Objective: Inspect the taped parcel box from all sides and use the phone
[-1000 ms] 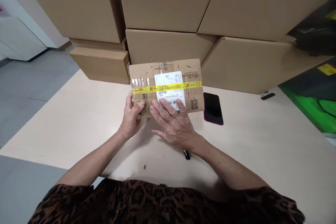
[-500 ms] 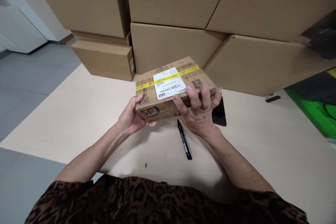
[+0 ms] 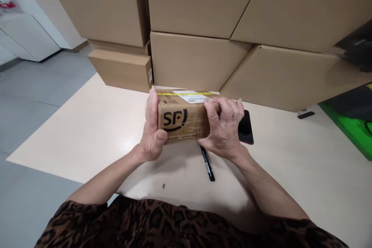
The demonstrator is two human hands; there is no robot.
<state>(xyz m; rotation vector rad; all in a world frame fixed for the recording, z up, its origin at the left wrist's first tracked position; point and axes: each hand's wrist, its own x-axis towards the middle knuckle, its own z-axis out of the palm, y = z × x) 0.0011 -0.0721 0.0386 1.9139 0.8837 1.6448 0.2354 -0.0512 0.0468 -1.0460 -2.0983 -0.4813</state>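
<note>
Between my two hands is a small cardboard box (image 3: 186,120) with a black "SF" mark on the side facing me. A white shipping label (image 3: 193,97) and a strip of yellow tape (image 3: 168,93) show on its top, seen at a low slant. My left hand (image 3: 152,128) grips the left end, fingers along the side and thumb at the near face. On the right, my right hand (image 3: 225,126) holds the box with fingers over the top edge and thumb beneath. A black marker pen (image 3: 207,164) lies on the table below, its upper end hidden by the box and hand.
Large cardboard boxes (image 3: 192,62) stand stacked along the back of the light wooden table (image 3: 116,124). A smaller flat box (image 3: 120,69) is at the back left. Right of my hand lies a black phone (image 3: 246,128); farther right is a small dark strip (image 3: 306,115).
The box has tilted so its SF side faces me and its top is foreshortened. My left hand has shifted from the near corner to the left end. The view has moved slightly.
</note>
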